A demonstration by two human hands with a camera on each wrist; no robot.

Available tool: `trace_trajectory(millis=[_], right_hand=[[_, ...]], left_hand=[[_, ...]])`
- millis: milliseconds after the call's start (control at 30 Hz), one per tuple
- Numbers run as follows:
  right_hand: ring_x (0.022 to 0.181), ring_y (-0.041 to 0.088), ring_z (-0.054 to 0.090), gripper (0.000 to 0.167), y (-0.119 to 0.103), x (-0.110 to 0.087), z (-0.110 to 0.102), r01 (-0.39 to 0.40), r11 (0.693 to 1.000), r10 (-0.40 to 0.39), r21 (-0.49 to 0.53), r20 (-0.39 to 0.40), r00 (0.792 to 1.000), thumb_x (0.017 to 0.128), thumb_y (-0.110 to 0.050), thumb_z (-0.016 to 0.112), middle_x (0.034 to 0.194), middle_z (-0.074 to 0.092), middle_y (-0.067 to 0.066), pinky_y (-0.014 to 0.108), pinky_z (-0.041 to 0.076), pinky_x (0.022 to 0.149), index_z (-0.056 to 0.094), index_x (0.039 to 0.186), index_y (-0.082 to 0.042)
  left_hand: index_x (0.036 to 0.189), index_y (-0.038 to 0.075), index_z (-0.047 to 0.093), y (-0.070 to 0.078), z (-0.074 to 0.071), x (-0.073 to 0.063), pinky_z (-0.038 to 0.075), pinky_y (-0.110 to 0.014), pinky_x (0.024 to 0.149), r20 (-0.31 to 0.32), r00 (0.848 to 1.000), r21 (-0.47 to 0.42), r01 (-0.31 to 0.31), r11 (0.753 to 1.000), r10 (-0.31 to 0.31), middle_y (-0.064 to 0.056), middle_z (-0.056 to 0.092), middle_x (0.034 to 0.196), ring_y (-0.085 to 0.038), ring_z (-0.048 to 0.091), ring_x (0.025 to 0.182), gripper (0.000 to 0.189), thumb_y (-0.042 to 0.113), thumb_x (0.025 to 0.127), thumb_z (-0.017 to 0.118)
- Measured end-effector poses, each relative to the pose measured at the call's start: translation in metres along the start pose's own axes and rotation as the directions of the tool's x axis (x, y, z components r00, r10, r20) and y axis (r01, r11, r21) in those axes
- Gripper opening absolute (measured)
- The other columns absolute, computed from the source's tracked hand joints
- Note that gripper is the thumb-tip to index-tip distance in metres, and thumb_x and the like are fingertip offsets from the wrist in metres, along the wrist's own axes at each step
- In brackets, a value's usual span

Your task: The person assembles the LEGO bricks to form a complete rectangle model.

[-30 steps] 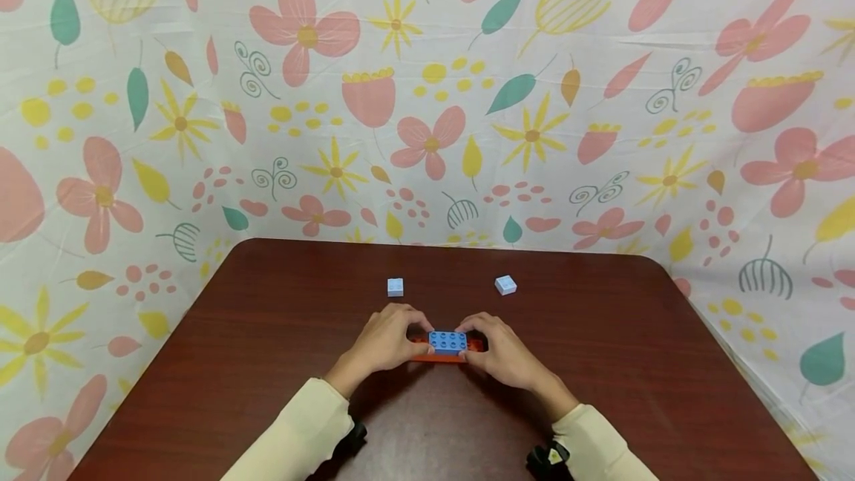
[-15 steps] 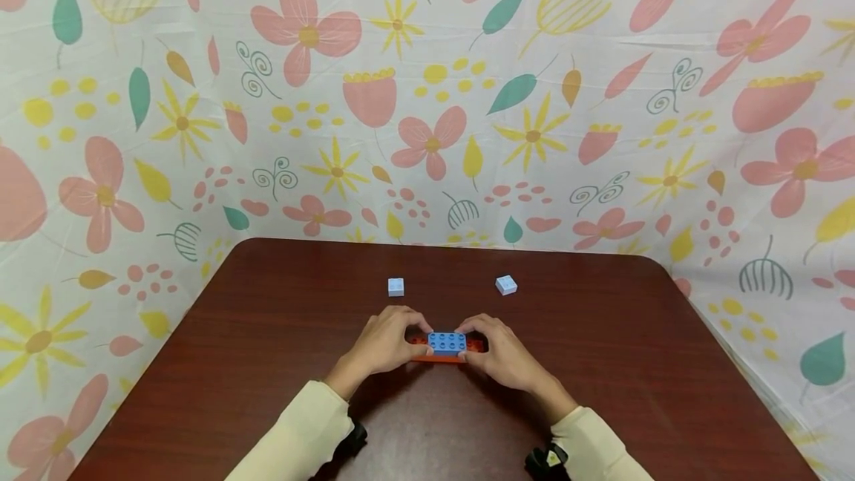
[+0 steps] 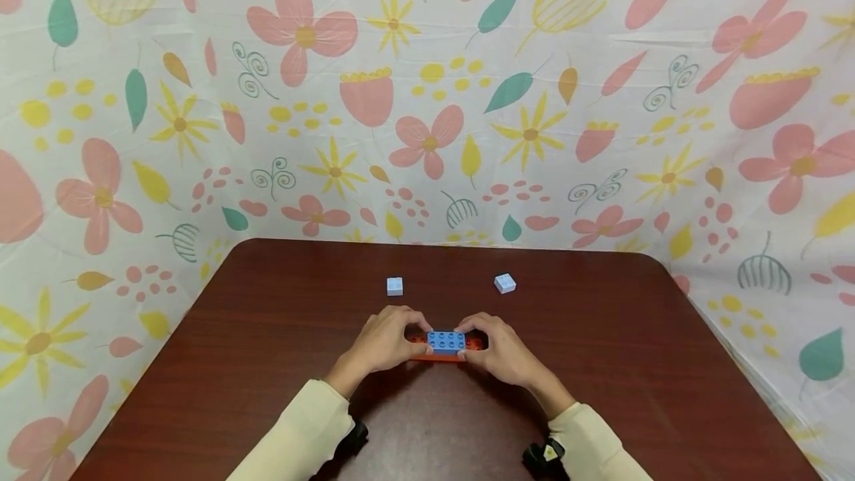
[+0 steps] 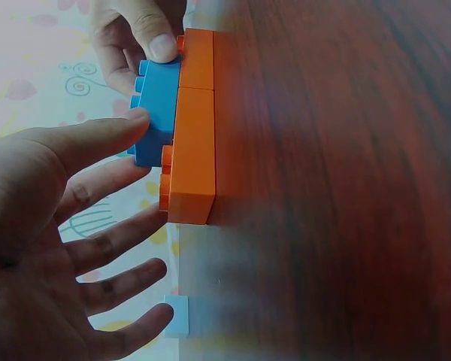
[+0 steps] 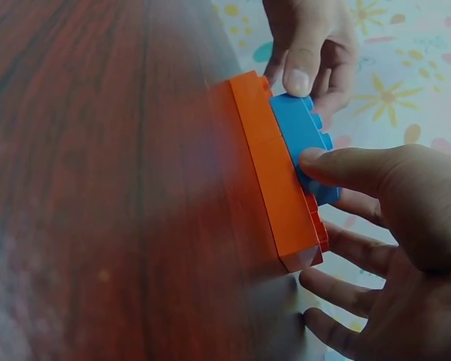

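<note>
Blue 8-stud brick sits btwn L hand & R hand, long axis running hand to hand, neither nearer; each pinches an end, thumb + index, other fingers spread. Orange bricks directly under, end to end.

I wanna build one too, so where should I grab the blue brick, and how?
Probably pinch the blue brick by its long sides, from above. The near side is flat; orange bricks underneath block it from below, and studs make the top bumpy.
</note>
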State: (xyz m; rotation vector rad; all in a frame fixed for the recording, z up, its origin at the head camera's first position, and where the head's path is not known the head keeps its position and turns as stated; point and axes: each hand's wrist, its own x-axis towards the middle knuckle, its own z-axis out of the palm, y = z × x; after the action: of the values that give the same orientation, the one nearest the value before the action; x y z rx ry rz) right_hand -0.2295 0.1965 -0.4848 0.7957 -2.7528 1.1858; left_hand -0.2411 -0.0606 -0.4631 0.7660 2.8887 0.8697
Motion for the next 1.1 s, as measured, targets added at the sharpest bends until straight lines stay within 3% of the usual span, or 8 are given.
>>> trace_trajectory(millis=[367, 567, 867, 1100], right_hand=[[0.111, 0.026, 0.058, 0.029, -0.006, 0.006, 0.000, -0.024, 0.999, 0.024, -0.022, -0.004, 1.000, 0.087, -0.021, 0.084, 0.123, 0.070, 0.002, 0.042, 0.047, 0.090, 0.073, 0.114, -0.020], [0.112, 0.025, 0.057, 0.030, -0.005, 0.002, -0.001, -0.066, 0.997, 0.067, -0.033, 0.014, 0.998, 0.088, -0.022, 0.083, 0.125, 0.069, 0.002, 0.042, 0.047, 0.091, 0.072, 0.116, -0.021], [0.115, 0.025, 0.053, 0.038, -0.003, -0.004, 0.000, -0.110, 0.992, 0.113, -0.067, 0.047, 0.992, 0.090, -0.032, 0.082, 0.126, 0.067, -0.001, 0.057, 0.037, 0.098, 0.069, 0.125, -0.025], [0.118, 0.027, 0.058, 0.049, 0.002, 0.002, -0.015, -0.070, 0.997, 0.072, -0.024, 0.106, 0.992, 0.091, -0.036, 0.080, 0.131, 0.065, 0.004, 0.053, 0.050, 0.100, 0.065, 0.132, -0.015]], left_hand=[[0.104, 0.029, 0.079, 0.002, -0.007, 0.001, 0.047, -0.057, 0.093, -0.015, 1.000, 0.027, 0.005, 1.000, -0.004, 0.001, 0.073, 0.121, -0.029, 0.061, 0.121, 0.022, 0.039, 0.085, 0.084], [0.104, 0.029, 0.078, 0.003, -0.003, 0.001, 0.047, -0.055, 0.092, -0.010, 1.000, 0.034, 0.003, 0.999, -0.003, 0.001, 0.074, 0.119, -0.028, 0.061, 0.118, 0.021, 0.039, 0.086, 0.084], [0.103, 0.030, 0.077, 0.003, 0.000, 0.000, 0.047, -0.054, 0.093, -0.007, 1.000, 0.064, 0.007, 0.998, -0.007, 0.001, 0.073, 0.118, -0.029, 0.061, 0.119, 0.022, 0.041, 0.086, 0.084], [0.105, 0.030, 0.076, 0.002, -0.001, 0.001, 0.049, -0.050, 0.091, 0.008, 1.000, 0.071, -0.002, 0.997, 0.001, 0.002, 0.074, 0.116, -0.025, 0.064, 0.113, 0.023, 0.043, 0.087, 0.082]])
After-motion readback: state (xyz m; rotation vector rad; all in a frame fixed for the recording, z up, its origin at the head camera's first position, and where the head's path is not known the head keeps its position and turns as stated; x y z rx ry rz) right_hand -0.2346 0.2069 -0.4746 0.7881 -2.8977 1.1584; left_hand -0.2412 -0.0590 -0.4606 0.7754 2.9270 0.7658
